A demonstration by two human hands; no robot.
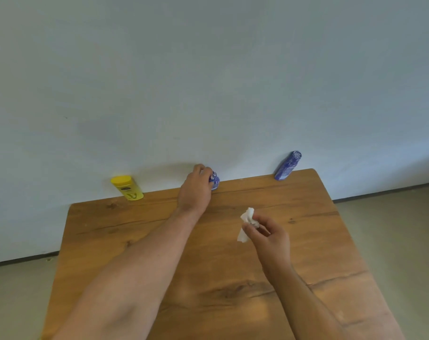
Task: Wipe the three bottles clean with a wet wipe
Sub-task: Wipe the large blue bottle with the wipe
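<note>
Three bottles stand along the far edge of the wooden table (233,278), against the wall. A yellow bottle (127,188) is at the left. My left hand (196,187) grips the small blue middle bottle (214,180), and most of that bottle is hidden behind my fingers. A taller blue bottle (288,166) stands apart at the right. Nearer to me, my right hand (269,239) pinches a crumpled white wet wipe (246,223) above the table, a hand's length short of the middle bottle.
A pale wall (208,82) rises directly behind the bottles. Grey floor (404,229) shows on both sides of the table, with a dark skirting line at the wall's foot.
</note>
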